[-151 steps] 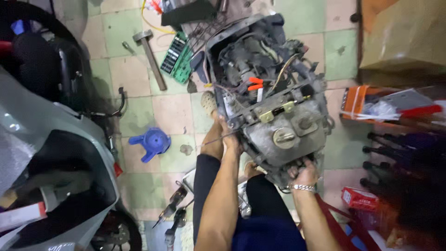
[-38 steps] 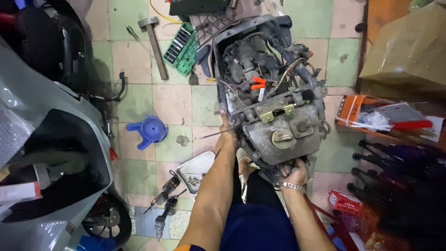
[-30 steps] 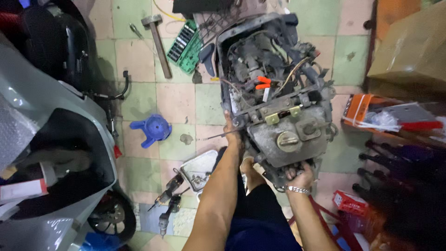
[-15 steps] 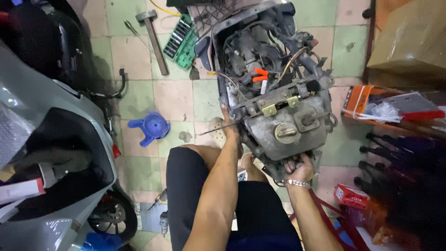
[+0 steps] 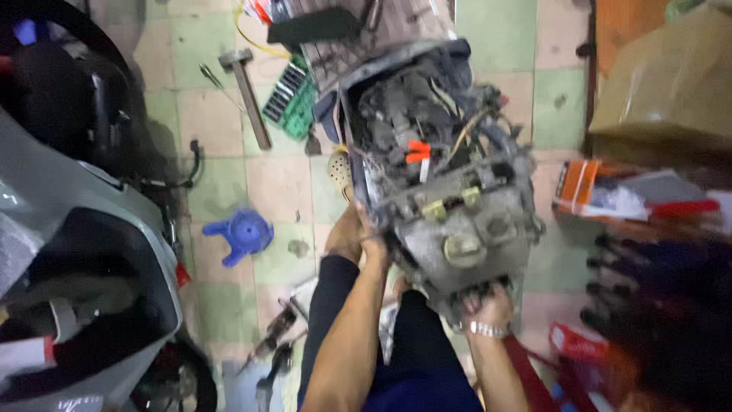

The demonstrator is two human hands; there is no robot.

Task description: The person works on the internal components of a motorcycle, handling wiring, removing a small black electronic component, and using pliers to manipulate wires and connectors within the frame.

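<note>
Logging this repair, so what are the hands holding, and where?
Both grip the engine: left hand on its left side, right hand under its near end.

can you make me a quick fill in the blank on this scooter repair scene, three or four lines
1. The hammer lies on the tiled ____.
2. The right hand, gripping the bottom edge of the stripped scooter front, wears a metal ____ at the wrist.
3. The left hand rests on the ____ side of the stripped scooter front as the picture shows it.
4. The small plastic part lying left of the left hand is ____ in colour.

Missing words: floor; bracelet; left; blue
</note>
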